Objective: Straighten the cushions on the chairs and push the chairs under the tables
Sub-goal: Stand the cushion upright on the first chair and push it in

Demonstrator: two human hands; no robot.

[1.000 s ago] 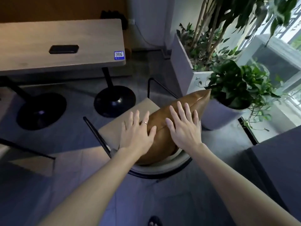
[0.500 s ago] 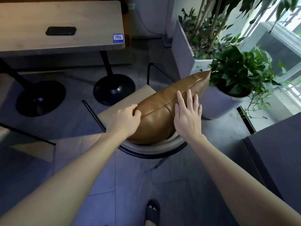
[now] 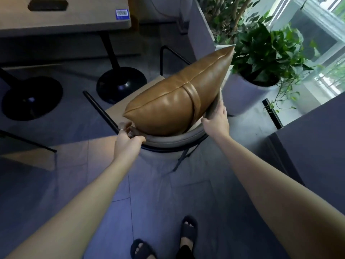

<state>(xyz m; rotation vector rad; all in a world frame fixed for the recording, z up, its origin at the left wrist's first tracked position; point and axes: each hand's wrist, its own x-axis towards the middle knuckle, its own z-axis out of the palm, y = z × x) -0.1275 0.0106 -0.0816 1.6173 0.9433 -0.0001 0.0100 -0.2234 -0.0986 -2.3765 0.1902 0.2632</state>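
We've got both hands (image 3: 128,142) (image 3: 216,121) clamped on the chair (image 3: 168,142) back, but shove too hard and that propped-up cushion (image 3: 173,103) might flop off.

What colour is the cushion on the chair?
Tan brown leather-look, with a matching band across it, seen in the head view: cushion.

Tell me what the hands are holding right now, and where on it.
Both hands grip the chair's curved backrest: left hand at its left end, right hand on its right side.
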